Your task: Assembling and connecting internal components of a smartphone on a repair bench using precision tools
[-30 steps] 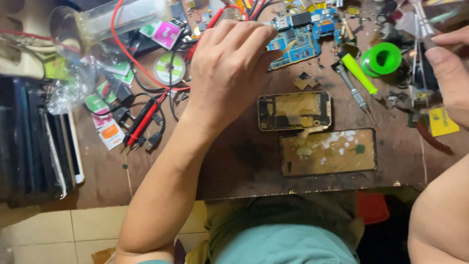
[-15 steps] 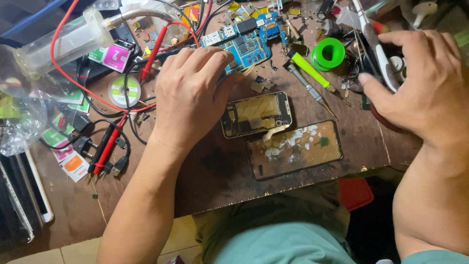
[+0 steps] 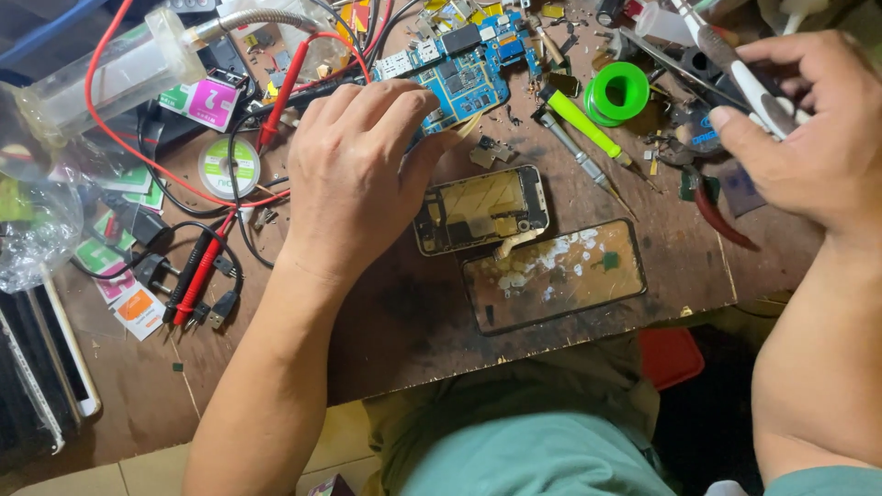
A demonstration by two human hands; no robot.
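since half a second ago both hands sit larger and lower in view, and the left hand (image 3: pixel 354 179) has kept its place over the blue circuit board (image 3: pixel 459 69). its fingers are curled loosely, tips pressing the board's near edge against the worktop (image 3: pixel 395 312), apparently to steady it; nothing is gripped. the right hand (image 3: pixel 808 129), at the worktop's far right corner, is closed around a white-handled tool (image 3: pixel 749 78), pinched between thumb and forefinger as for fine work; whether it is tweezers or pliers i cannot tell. an opened phone frame (image 3: pixel 482 209) lies mid-worktop just beside the left thumb, with a detached screen panel (image 3: pixel 554 274) touching it toward the near edge. a green solder spool (image 3: pixel 617 92) and a green-handled screwdriver (image 3: pixel 581 124) lie between the hands, within reach. red probe leads (image 3: pixel 197 271) rest toward the left edge.
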